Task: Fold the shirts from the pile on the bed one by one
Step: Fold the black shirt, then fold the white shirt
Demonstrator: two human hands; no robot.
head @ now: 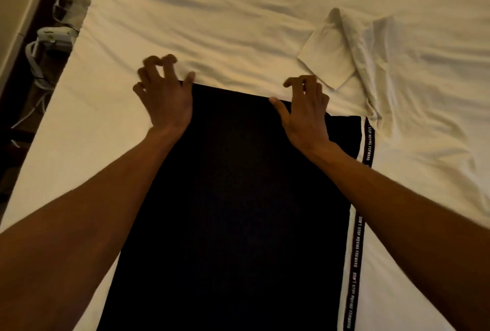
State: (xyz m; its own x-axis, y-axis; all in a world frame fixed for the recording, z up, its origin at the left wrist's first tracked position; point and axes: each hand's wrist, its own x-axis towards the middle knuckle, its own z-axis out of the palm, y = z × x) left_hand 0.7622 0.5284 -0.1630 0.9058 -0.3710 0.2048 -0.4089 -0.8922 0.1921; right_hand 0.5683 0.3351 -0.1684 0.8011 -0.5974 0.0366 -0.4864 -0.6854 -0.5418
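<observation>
Far left, in the dark gap beside the bed: pale shoe (54, 35) w/ white cord. Wrinkled white bedsheet (212, 12) fills the rest. Left hand (165, 97) at far left corner of the long black folded shirt (233, 211), fingers half-bent & spread, blurred, no cloth in them; thumb at the shirt's far edge. Shirt lies flat, centre-near. Right hand (305, 113) on its far right corner, same pose. Hands well apart. White-striped lettered tape (356, 251) along the shirt's right edge. Crumpled cream shirt (371, 65) far right, touching the black one.
</observation>
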